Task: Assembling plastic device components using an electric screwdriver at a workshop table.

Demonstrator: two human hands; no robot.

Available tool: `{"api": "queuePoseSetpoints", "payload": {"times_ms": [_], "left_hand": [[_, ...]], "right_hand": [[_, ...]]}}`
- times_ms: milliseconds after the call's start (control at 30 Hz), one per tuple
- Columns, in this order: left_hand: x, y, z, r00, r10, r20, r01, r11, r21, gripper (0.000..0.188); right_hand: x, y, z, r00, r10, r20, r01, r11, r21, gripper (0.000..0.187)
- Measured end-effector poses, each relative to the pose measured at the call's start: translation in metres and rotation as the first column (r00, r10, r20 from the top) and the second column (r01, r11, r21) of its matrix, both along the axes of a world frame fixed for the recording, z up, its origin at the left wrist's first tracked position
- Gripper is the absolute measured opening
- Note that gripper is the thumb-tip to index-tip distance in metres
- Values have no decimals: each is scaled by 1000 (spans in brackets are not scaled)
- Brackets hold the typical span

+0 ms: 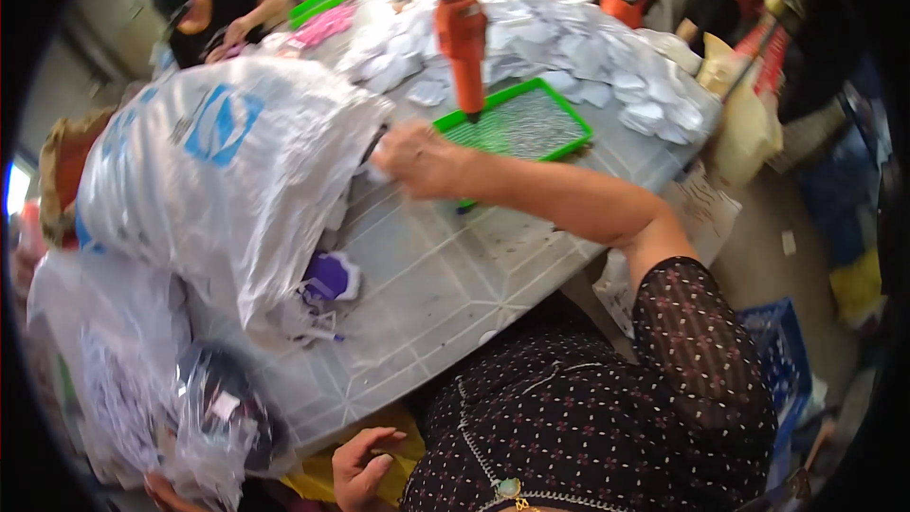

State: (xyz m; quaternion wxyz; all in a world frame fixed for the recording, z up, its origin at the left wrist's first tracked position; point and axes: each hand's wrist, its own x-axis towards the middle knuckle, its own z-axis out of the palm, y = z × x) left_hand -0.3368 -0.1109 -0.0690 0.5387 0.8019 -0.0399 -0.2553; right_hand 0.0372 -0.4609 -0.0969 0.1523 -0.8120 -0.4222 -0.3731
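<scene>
My right arm crosses the table, and my right hand (424, 161) is closed at the mouth of a large white plastic sack (275, 123) with blue print. Its fingertips are partly hidden and blurred; a pale bit shows under them, and I cannot tell what it is. A purple-and-white piece (330, 277) lies at the sack's lower opening, beside some thin white strips. Low in the view, over my lap, my left hand (368, 467) holds nothing, its fingers loosely bent and apart. An orange electric screwdriver (463, 52) hangs just beyond my right hand, above a green tray (581, 138) of small metal screws.
White pieces (569, 33) are heaped across the far side of the grey table (445, 265). Another person (223, 19) works at the far left near pink pieces (325, 25). Clear plastic bags (123, 351) stand at the near left. A blue crate (779, 351) sits on the right.
</scene>
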Motion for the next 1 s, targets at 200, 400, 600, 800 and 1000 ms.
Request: {"api": "queuePoseSetpoints", "payload": {"times_ms": [200,400,600,800,1000], "left_hand": [[104,-154,-9,958,223,178,-26,688,-725,70],[150,-203,-35,959,234,-158,-236,359,-903,79],[159,-198,-61,926,-10,-378,-368,205,-907,81],[157,-194,-67,910,-152,-385,-356,188,-915,78],[161,-207,-46,908,-205,-366,-314,245,-917,70]], "right_hand": [[-158,0,56,693,379,-614,-154,909,388,30],[-212,-32,44,709,476,-520,-244,858,452,29],[-135,-213,28,813,-375,-444,556,727,404,17],[-3,-319,-70,396,-913,-101,803,398,-445,23],[27,-345,-61,355,-921,-161,735,381,-560,24]]}}
